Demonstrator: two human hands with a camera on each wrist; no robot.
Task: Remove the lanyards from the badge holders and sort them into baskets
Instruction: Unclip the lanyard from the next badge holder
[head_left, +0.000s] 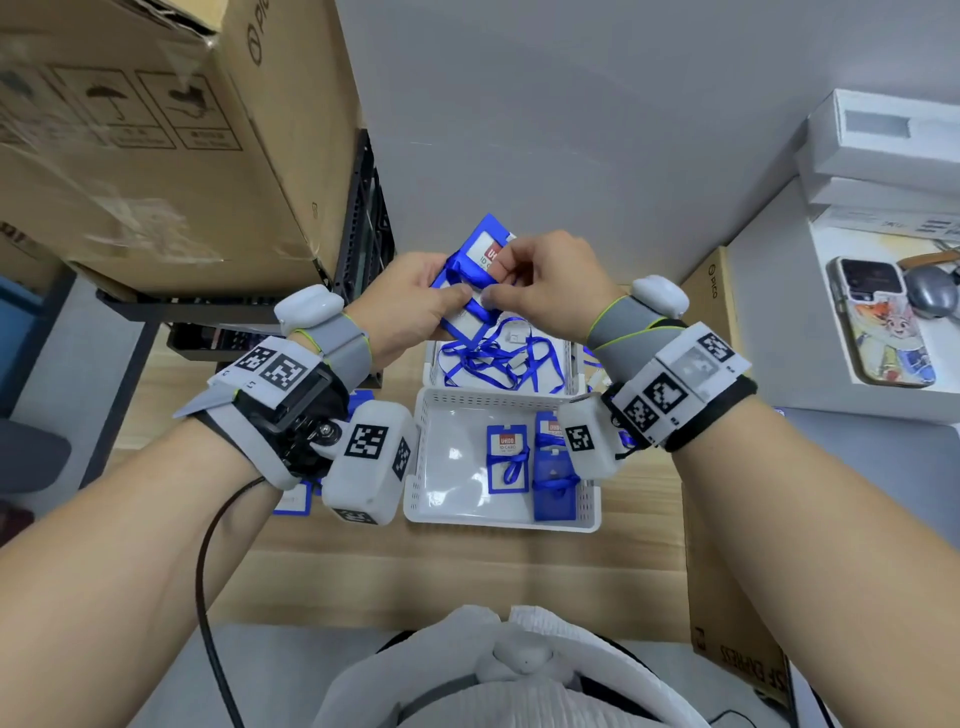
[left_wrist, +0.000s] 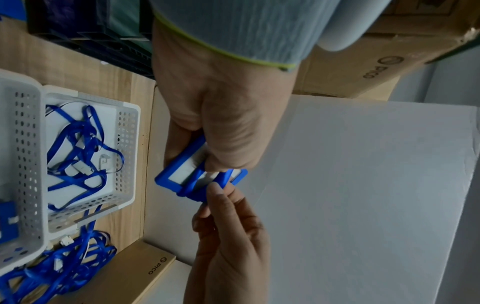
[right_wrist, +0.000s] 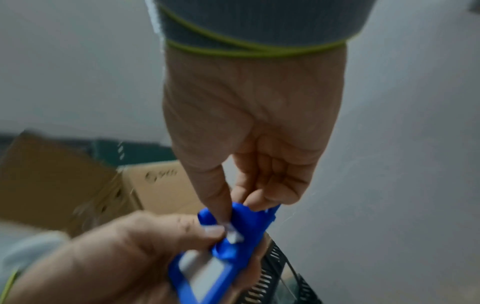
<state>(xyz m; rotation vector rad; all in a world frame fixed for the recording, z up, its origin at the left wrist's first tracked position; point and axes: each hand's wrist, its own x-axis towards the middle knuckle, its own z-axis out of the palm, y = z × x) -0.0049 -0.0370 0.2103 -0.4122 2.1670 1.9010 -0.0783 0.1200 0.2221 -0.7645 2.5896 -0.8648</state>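
A blue badge holder (head_left: 483, 249) with a blue lanyard (head_left: 460, 283) wound around it is held up above the far basket. My left hand (head_left: 415, 306) grips the holder (left_wrist: 182, 174) by its lower part. My right hand (head_left: 540, 283) pinches the wrapped lanyard (right_wrist: 246, 222) with thumb and forefinger. The far white basket (head_left: 569, 364) holds loose blue lanyards (head_left: 498, 358). The near white basket (head_left: 415, 467) holds badge holders (head_left: 506, 457) still tied with ribbon.
Large cardboard boxes (head_left: 130, 130) stand on a black crate at the left. More lanyards (left_wrist: 59, 267) pile on the wooden table right of the baskets. More blue holders (head_left: 293, 501) lie under my left wrist. A phone (head_left: 878, 327) and white boxes sit at right.
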